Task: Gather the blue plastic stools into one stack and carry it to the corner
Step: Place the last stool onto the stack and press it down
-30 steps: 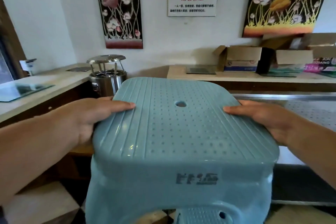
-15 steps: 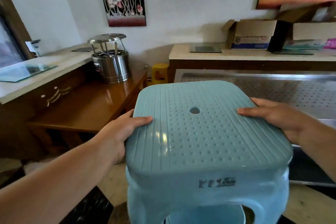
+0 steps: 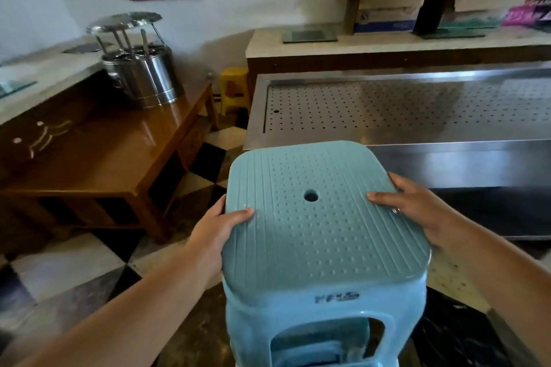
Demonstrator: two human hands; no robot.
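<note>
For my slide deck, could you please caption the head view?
Both hands, left hand and right hand, grip the top of a blue stool stack beside a steel counter.

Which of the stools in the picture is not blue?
The small yellow stool on the floor in the far corner, between the wooden table and the steel counter. The blue stool is held by both hands.

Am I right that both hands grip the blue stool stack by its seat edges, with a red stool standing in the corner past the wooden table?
Not quite: the small stool in the corner is yellow, not red, as the head view shows. The rest holds: the left hand and right hand grip the blue stool stack by its seat edges, and the corner lies past the wooden table.
</note>
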